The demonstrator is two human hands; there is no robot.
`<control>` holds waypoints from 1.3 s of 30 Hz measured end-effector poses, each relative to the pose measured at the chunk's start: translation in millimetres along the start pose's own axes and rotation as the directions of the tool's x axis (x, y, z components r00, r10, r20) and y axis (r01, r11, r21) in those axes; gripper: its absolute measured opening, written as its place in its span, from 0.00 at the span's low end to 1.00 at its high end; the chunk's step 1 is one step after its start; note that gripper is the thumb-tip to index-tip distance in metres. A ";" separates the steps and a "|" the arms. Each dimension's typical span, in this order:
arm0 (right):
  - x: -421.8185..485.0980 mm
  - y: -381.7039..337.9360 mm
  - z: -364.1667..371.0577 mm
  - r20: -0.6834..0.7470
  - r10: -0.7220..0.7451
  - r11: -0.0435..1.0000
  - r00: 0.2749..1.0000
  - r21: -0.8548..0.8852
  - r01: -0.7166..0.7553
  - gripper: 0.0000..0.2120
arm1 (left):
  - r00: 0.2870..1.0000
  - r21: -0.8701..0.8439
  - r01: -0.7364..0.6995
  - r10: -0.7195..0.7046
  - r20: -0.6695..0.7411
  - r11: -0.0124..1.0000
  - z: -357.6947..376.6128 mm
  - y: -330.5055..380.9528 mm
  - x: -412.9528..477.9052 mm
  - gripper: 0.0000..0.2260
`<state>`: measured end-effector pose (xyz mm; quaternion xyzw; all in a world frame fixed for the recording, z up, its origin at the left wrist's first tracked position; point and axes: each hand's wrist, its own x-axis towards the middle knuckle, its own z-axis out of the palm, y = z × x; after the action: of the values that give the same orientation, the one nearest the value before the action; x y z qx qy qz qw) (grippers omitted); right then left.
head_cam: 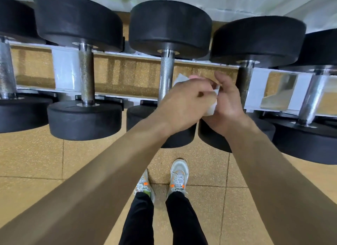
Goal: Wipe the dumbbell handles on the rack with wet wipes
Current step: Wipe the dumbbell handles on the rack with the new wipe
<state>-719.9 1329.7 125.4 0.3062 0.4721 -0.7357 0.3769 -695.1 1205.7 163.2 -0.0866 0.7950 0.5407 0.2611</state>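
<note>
Tan floor; left hand and right hand fingers clamp a mostly hidden wipe.

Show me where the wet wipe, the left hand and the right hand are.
wet wipe (179, 80): head view, upper white corner.
left hand (184, 101): head view, back of the hand.
right hand (228, 100): head view, middle of the hand.

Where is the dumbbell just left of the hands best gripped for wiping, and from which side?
Grip the knurled handle midway between its black heads, coming down from above with the wet wipe against the steel. The bar spans the rack rails with open space around its middle; the wide heads block both ends.
</note>
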 end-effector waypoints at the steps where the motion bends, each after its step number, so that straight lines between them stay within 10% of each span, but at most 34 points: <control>1: -8.2 -1.5 -6.3 0.032 -0.001 1.000 0.999 -0.004 0.002 0.27 | 0.995 -0.270 0.094 -0.098 0.001 0.958 0.3 9.6 -1.3 0.08; 6: -44.2 -9.7 -42.4 0.137 -0.150 0.985 0.979 -0.067 0.161 0.35 | 0.970 -0.881 0.222 -0.189 0.154 0.417 3.3 20.5 -13.6 0.13; 9: -65.7 -21.1 -60.6 0.200 -0.190 0.970 0.961 -0.116 0.215 0.34 | 0.988 -0.931 0.151 -0.059 0.140 0.332 7.9 30.8 -23.9 0.05; 14: -97.5 -38.5 -89.9 0.199 -0.241 0.957 0.950 -0.112 0.267 0.12 | 0.989 -0.925 0.150 -0.070 0.133 0.350 18.2 33.6 -31.5 0.06; 21: -117.9 -61.1 -120.1 0.146 -0.275 0.961 0.950 0.006 0.277 0.05 | 0.977 -0.644 0.122 -0.204 -0.055 0.755 44.6 54.5 -36.2 0.12; 26: -142.5 -85.8 -127.0 0.175 -0.322 0.860 0.930 -0.357 0.365 0.15 | 0.941 -0.628 0.338 -0.255 0.222 0.701 44.2 84.4 -47.5 0.18; 30: -164.7 -101.0 -120.8 0.130 -0.327 0.685 0.936 -0.650 0.330 0.17 | 0.942 -0.695 0.319 -0.299 0.156 0.645 59.6 104.1 -55.5 0.19; 39: -181.4 -73.4 -91.0 0.120 -0.334 0.729 0.935 -0.595 0.337 0.13 | 0.886 -0.829 0.245 -0.463 -0.019 0.503 95.0 96.9 -76.7 0.20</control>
<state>-677.4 1481.9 272.3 0.0769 0.7291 -0.6017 0.3169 -640.2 1319.3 254.6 -0.4216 0.4506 0.7607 0.2012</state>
